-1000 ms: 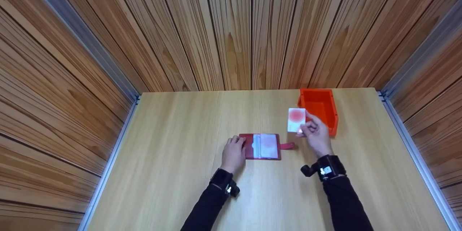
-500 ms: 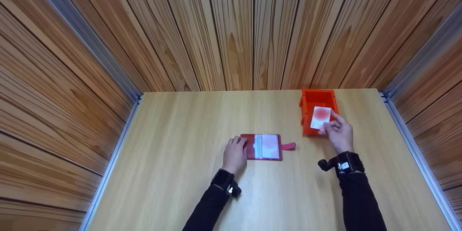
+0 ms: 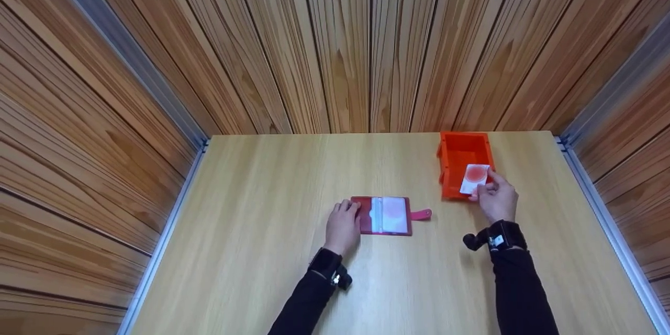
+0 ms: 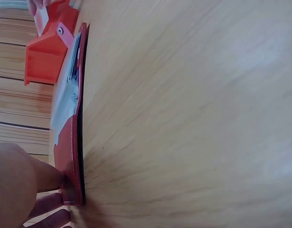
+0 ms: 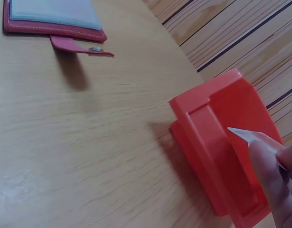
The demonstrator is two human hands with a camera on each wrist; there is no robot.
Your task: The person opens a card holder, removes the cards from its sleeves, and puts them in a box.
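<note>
In my right hand (image 3: 497, 200) I pinch a white card (image 3: 475, 178) with a red circle, between thumb and fingers. The card is over the near part of an orange bin (image 3: 456, 159); the right wrist view shows the card (image 5: 255, 137) tilted above the bin's opening. A red card holder (image 3: 365, 226) lies spread open on the table, with clear sleeves (image 3: 394, 214) and a strap (image 3: 421, 214) pointing right. My left hand (image 3: 343, 227) grips its left edge. In the left wrist view the thumb lies against the red cover (image 4: 67, 152); the fingertips are partly hidden.
The wooden table (image 3: 261, 220) carries the holder and the bin. The bin stands at the back right, close to the wood-panelled back wall (image 3: 335, 63). Metal rails (image 3: 162, 235) edge the table on both sides.
My right hand has carried the card to the right, from left of the bin to above it, then slightly lower. My left hand stays at the card holder.
</note>
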